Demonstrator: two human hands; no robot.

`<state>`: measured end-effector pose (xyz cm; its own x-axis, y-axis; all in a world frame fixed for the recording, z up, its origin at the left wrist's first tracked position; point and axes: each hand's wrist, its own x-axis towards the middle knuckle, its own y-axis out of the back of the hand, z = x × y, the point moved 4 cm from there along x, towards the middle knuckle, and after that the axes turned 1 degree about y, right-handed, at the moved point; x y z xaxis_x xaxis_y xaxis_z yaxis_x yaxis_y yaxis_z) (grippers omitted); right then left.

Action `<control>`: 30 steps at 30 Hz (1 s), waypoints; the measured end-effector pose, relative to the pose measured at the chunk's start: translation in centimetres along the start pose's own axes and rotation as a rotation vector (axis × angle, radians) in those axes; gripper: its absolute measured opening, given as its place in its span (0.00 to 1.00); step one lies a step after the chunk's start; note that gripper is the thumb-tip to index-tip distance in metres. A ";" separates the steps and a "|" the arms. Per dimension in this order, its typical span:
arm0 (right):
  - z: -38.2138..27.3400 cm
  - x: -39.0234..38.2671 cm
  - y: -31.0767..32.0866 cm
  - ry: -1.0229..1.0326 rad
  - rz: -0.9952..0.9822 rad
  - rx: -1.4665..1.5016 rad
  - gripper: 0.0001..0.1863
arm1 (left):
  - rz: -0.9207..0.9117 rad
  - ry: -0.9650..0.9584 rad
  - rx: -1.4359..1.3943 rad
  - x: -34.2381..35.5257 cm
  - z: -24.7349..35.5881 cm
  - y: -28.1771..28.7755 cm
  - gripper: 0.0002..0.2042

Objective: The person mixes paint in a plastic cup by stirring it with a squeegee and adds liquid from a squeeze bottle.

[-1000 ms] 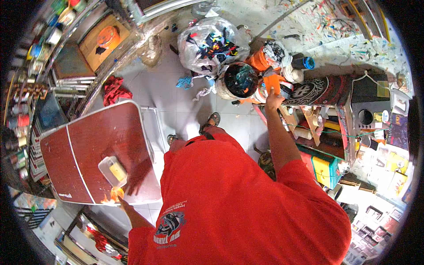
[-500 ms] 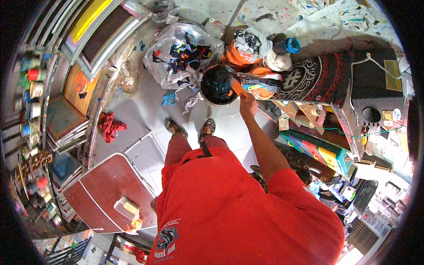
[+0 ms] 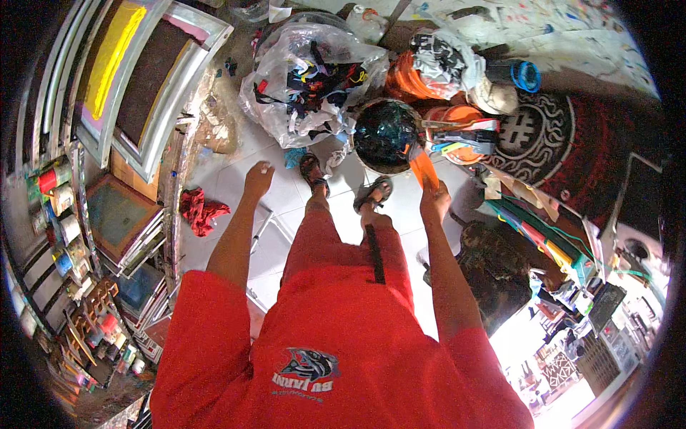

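My right hand (image 3: 434, 201) is closed around one end of a flat orange scraper (image 3: 424, 170). The scraper's other end rests at the rim of a round bucket (image 3: 389, 136) with dark, glossy contents. My left hand (image 3: 259, 180) hangs over the floor to the left with curled fingers. A small pale spot shows at its fingertips, too small to make out. Close to the bucket on its right is an orange tub (image 3: 463, 114) with several handled tools (image 3: 464, 137) lying across its top.
Behind the bucket stand a clear plastic bag (image 3: 275, 61) of scraps and an orange container (image 3: 411, 77). A red cloth (image 3: 202, 211) lies on the floor at left, beside racks of framed screens (image 3: 153, 93). A dark, patterned panel (image 3: 564, 136) is at right.
My left arm has come into view and reaches forward on the left. My right hand has drawn back from the bucket with the scraper. The view has shifted, and the red tabletop is mostly out of sight.
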<state>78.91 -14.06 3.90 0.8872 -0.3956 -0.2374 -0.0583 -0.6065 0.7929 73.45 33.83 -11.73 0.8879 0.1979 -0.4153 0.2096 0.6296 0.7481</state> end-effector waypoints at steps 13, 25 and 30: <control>11.0 0.6 -8.4 -0.303 -0.088 0.046 0.16 | 0.237 -0.299 0.148 30.5 12.6 -9.0 0.20; 14.5 0.8 -12.4 -0.622 -0.047 0.249 0.16 | 0.101 -0.537 0.783 34.2 13.3 -24.6 0.22; 14.6 1.0 -12.2 -0.629 -0.037 0.306 0.14 | -0.247 -0.248 0.828 36.0 7.9 -23.8 0.19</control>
<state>73.86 -17.08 -14.23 0.4631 -0.6392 -0.6140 -0.2417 -0.7576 0.6064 103.67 20.06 -40.37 0.8209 -0.0996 -0.5622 0.5495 -0.1300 0.8253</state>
